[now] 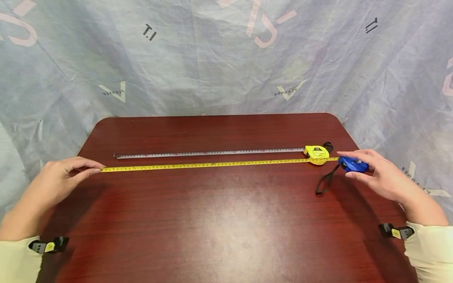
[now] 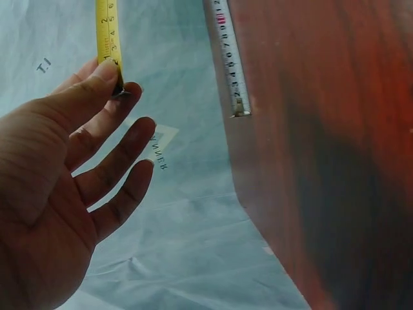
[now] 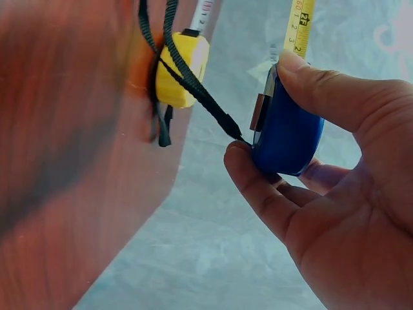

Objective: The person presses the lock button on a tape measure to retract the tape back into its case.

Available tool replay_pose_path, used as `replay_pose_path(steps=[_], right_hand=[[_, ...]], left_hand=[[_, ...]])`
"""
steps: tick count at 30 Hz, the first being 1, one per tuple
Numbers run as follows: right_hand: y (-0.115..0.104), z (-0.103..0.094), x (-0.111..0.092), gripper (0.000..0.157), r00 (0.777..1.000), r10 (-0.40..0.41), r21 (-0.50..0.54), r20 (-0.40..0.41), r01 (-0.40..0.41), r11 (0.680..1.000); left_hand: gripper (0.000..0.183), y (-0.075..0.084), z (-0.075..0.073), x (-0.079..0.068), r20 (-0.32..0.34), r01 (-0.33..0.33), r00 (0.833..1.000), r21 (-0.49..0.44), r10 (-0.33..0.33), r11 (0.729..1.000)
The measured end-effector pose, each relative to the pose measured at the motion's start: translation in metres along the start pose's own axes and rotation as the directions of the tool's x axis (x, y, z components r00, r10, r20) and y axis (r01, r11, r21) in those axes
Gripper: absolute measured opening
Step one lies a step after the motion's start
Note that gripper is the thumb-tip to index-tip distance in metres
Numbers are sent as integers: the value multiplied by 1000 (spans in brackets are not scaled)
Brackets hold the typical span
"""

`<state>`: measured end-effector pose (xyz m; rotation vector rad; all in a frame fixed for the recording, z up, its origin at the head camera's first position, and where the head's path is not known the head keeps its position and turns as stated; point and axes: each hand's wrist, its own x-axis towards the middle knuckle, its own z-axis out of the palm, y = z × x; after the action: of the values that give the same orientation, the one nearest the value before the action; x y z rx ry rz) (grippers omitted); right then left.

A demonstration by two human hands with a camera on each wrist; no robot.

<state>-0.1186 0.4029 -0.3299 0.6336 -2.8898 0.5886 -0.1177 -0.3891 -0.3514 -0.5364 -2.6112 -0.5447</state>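
My right hand [image 1: 380, 173] grips a blue tape measure [image 3: 287, 132] between thumb and fingers, its black wrist strap [image 1: 326, 182] dangling. From it a yellow blade [image 1: 212, 164] stretches straight across to the left, held above the table. At the far end my left hand [image 1: 63, 177] pinches the blade's tip between thumb and forefinger; in the left wrist view the other fingers are spread. Behind the yellow blade, a yellow tape measure [image 1: 316, 153] lies on the table with its white blade [image 1: 209, 153] drawn out leftward, nearly parallel. The yellow blade overlaps the yellow case in the head view.
The dark red wooden table [image 1: 226, 220] has rounded far corners. A grey printed cloth [image 1: 212, 59] hangs behind it and along both sides. Black straps with small devices sit on both wrists. The yellow tape measure has a black strap [image 3: 174, 71].
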Motion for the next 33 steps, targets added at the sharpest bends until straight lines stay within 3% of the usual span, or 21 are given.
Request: replay_pose_path(steps=[6, 13, 21, 33], right_hand=[[-1, -7, 7, 66, 999, 36, 34, -26, -35, 999], [0, -12, 16, 66, 995, -35, 38, -90, 39, 999], [0, -14, 20, 48, 988, -63, 29, -139, 68, 997], [-2, -16, 23, 47, 986, -123, -71, -117, 115, 991]], left_hand=[[36, -2, -5, 9, -14, -11, 1000, 0, 11, 1000], [37, -2, -8, 20, -35, -31, 999, 16, 31, 999], [28, -2, -11, 28, -19, 36, 999, 30, -35, 999], [30, -5, -12, 30, -60, 11, 998, 21, -10, 1000]])
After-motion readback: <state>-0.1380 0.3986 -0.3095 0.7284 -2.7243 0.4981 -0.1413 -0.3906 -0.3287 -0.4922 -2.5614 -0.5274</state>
